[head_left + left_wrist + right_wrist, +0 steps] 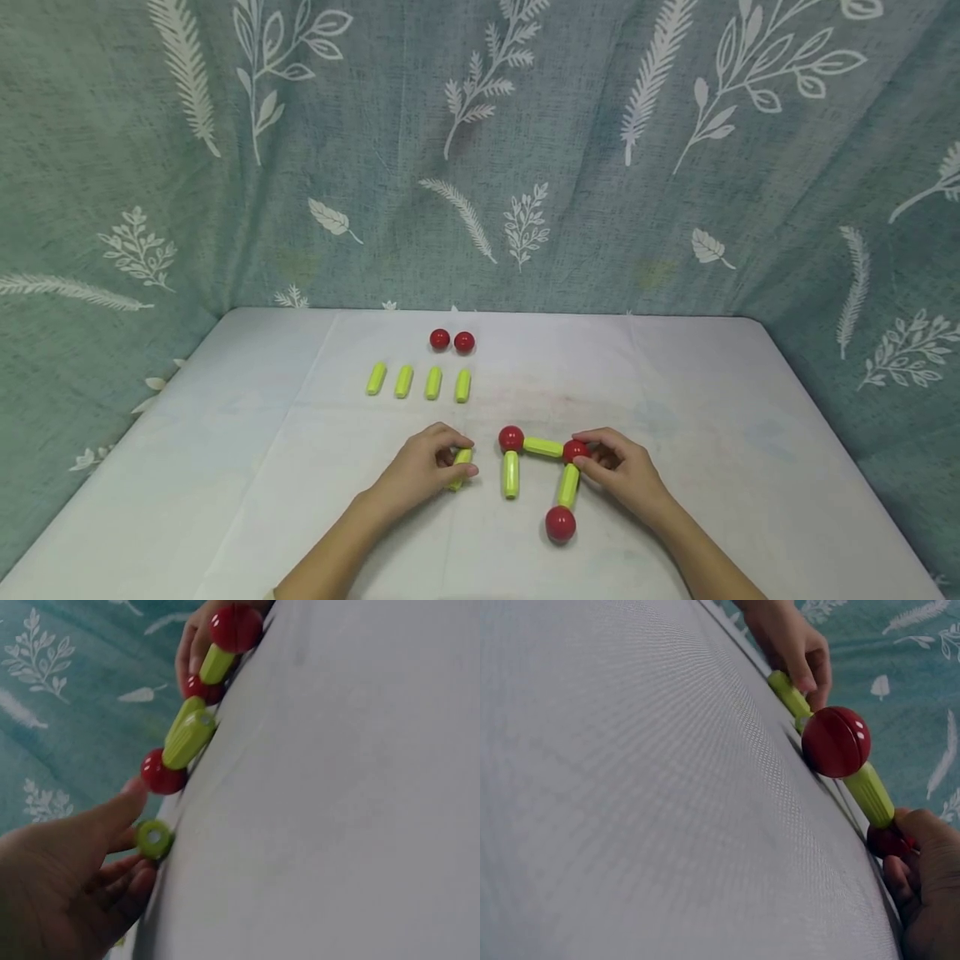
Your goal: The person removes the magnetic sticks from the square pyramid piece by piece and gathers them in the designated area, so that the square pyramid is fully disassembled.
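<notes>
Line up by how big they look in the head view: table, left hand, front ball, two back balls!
Table
Left hand
Front ball (maybe only bigger-looking because nearer)
Two back balls: look alike, so tied

Leaf-patterned blue-green curtain [600, 242] behind and beside a white table [300, 450]

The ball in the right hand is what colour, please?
The ball in the right hand is red, which shows best in the head view.

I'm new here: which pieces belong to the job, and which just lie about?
In the job, it seems:
green rod in the left hand
ball-and-rod frame held by the right hand

Lying about, perhaps spares:
four loose rods
two red balls behind them
</notes>
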`<state>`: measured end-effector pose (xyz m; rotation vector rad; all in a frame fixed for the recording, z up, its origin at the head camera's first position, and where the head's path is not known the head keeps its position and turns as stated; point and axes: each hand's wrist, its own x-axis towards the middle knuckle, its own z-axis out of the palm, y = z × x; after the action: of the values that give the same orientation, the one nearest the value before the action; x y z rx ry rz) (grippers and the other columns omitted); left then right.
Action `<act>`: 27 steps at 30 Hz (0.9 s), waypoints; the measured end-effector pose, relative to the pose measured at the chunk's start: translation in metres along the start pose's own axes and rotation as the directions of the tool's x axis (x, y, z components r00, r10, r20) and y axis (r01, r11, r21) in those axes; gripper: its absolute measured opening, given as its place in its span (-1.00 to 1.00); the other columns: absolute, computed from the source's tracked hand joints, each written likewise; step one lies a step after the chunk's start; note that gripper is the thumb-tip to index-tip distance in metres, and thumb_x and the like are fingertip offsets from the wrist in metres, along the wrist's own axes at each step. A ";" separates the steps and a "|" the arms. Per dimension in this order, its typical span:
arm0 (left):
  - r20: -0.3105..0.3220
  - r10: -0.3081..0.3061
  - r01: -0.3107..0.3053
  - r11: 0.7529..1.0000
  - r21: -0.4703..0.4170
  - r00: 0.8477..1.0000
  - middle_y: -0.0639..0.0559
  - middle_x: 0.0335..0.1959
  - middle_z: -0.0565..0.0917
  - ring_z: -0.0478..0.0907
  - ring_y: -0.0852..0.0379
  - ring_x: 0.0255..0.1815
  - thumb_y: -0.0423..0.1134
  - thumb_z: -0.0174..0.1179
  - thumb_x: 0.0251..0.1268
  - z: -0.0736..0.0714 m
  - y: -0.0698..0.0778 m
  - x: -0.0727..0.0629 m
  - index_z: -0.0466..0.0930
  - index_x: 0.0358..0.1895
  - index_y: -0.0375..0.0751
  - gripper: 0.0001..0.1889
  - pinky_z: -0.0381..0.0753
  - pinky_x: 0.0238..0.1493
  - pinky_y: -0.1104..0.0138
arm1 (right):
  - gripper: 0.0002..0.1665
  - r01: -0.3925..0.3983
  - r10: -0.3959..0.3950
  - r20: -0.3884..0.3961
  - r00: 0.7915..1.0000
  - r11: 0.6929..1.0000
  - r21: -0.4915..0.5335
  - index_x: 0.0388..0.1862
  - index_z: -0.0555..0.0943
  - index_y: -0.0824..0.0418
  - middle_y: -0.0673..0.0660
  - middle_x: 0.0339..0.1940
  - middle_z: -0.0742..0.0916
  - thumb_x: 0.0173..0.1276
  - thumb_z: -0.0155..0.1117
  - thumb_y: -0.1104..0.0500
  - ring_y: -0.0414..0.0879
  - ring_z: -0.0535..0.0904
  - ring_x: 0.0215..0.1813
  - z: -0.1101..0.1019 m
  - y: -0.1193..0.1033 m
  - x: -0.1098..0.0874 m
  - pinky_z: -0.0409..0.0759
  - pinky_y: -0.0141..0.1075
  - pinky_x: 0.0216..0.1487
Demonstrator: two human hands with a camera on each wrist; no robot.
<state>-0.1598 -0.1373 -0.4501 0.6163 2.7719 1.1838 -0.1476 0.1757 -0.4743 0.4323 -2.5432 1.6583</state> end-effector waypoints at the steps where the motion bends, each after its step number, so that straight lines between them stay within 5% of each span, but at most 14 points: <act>1: 0.042 -0.005 0.005 1.000 -0.006 0.999 0.19 -0.19 0.53 0.42 0.27 -0.32 -0.03 0.43 -0.02 -0.003 0.000 0.000 0.64 -0.04 -0.11 -0.56 0.49 -0.30 0.46 | -0.64 -0.005 0.005 -0.002 1.000 1.000 0.002 -0.03 0.62 0.15 -0.01 -0.34 0.63 0.16 0.41 0.20 -0.27 0.46 -0.39 0.000 0.000 0.000 0.52 -0.45 -0.36; 7: 0.195 -0.004 0.016 0.998 -0.057 0.981 0.14 -0.07 0.48 0.47 0.22 -0.21 -0.14 0.53 -0.19 -0.014 -0.003 0.000 0.53 0.15 -0.15 -0.31 0.54 -0.14 0.44 | -0.63 -0.044 0.044 0.000 0.999 0.999 0.001 -0.03 0.62 0.14 0.00 -0.35 0.62 0.16 0.41 0.20 -0.25 0.46 -0.39 -0.001 0.001 0.000 0.52 -0.45 -0.36; 12: 0.132 -0.011 0.016 0.999 -0.040 0.991 0.19 -0.16 0.48 0.44 0.21 -0.22 -0.11 0.53 -0.19 -0.016 -0.015 0.006 0.53 0.15 -0.10 -0.32 0.51 -0.16 0.40 | -0.65 -0.047 0.047 -0.003 0.999 0.998 -0.036 -0.03 0.61 0.21 0.03 -0.37 0.61 0.17 0.39 0.27 -0.28 0.44 -0.39 0.001 -0.009 -0.001 0.51 -0.46 -0.36; 17: 0.022 -0.007 0.006 0.999 0.034 1.000 0.29 -0.16 0.53 0.43 0.23 -0.10 -0.01 0.54 -0.26 -0.017 -0.027 0.017 0.57 0.11 0.00 -0.31 0.34 0.04 0.21 | -0.67 -0.020 0.019 -0.006 1.000 0.999 -0.040 -0.06 0.61 0.30 0.09 -0.38 0.61 0.16 0.36 0.34 -0.28 0.45 -0.40 -0.001 -0.026 -0.003 0.51 -0.46 -0.36; 27: -0.008 -0.013 0.013 1.000 0.006 1.000 0.24 -0.15 0.54 0.42 0.19 -0.07 0.07 0.53 -0.29 -0.016 -0.037 0.026 0.56 0.13 0.05 -0.27 0.21 0.09 0.11 | -0.64 0.000 0.000 0.002 1.000 1.000 -0.026 -0.03 0.62 0.18 0.01 -0.33 0.62 0.17 0.39 0.23 -0.28 0.46 -0.39 0.001 0.002 0.000 0.51 -0.45 -0.36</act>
<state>-0.1993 -0.1610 -0.4624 0.5940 2.7824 1.1780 -0.1484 0.1755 -0.4759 0.4322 -2.5626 1.6233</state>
